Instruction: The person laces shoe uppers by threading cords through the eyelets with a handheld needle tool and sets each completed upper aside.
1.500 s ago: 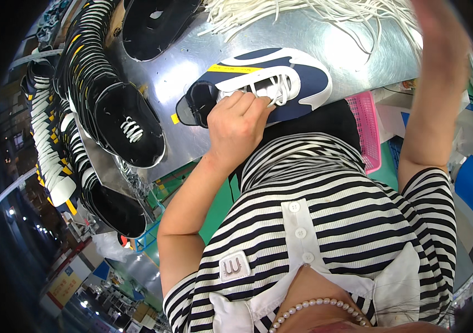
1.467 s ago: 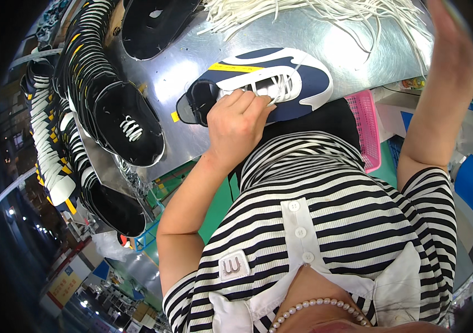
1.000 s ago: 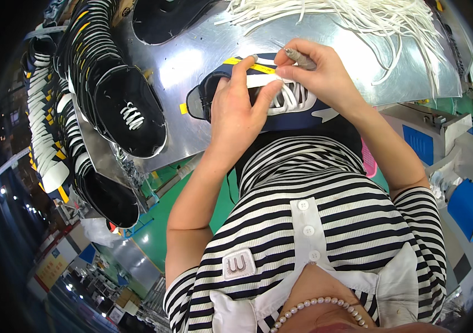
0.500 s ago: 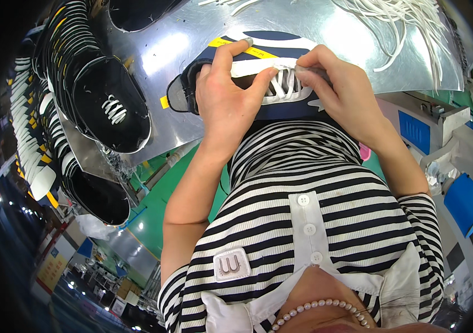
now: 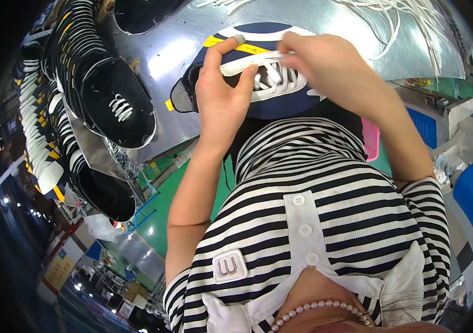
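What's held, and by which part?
Left hand: the navy-and-white shoe upper, by its far white lacing band, thumb and forefinger either side. Right hand: at the band's toe end, blurred; can't tell whether it grips the white lace.

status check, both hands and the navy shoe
Left hand on navy shoe. Right hand blurred, at its laces. Stacked uppers apart, to the left.

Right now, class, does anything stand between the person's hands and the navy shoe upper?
Nothing visible does: the left hand rests on the navy shoe upper, the right hand is at its lacing, and the loose white laces lie farther off, rightward.
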`<state>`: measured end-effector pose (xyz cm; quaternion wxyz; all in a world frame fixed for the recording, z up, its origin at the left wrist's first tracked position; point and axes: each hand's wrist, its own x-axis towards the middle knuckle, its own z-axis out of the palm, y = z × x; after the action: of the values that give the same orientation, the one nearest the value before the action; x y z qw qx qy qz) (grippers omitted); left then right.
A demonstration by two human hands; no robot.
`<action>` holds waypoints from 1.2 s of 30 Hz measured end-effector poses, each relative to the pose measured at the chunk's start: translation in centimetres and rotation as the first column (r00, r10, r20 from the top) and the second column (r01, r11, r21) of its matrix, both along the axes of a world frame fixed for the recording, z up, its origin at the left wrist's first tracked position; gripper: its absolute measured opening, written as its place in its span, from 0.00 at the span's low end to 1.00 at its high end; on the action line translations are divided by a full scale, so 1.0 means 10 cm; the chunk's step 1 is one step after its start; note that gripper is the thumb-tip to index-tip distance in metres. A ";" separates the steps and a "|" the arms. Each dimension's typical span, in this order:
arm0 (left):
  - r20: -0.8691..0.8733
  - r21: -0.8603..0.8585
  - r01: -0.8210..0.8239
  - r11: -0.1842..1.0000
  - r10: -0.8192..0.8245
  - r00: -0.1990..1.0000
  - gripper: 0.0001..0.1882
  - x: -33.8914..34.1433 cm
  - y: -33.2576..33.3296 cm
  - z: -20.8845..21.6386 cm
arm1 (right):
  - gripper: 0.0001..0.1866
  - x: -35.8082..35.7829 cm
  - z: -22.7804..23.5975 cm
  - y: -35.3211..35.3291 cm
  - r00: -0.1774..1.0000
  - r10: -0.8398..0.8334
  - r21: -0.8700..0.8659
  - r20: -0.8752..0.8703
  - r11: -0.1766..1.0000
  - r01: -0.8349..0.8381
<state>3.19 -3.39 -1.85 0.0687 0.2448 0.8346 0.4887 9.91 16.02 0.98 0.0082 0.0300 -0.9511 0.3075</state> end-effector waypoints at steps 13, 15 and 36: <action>0.623 0.311 0.112 0.944 -0.291 0.726 0.35 -0.16 0.09 0.35 | 0.09 -0.07 -0.50 0.02 0.822 -0.554 -0.743 -0.132 0.605 0.288; 0.737 0.235 0.016 0.972 -0.189 0.649 0.35 -0.17 0.12 0.42 | 0.10 -0.02 -0.49 0.08 0.808 -0.521 -0.746 -0.276 0.646 0.161; 0.534 0.108 0.011 0.994 -0.067 0.843 0.27 -0.38 0.36 0.27 | 0.13 0.19 -0.37 -0.12 0.947 -0.025 -0.397 -0.321 0.911 -0.111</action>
<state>-0.63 0.17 0.88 0.2967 0.1186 0.7514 0.5774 11.79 14.83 -2.70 0.1612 0.0980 -0.8504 0.4912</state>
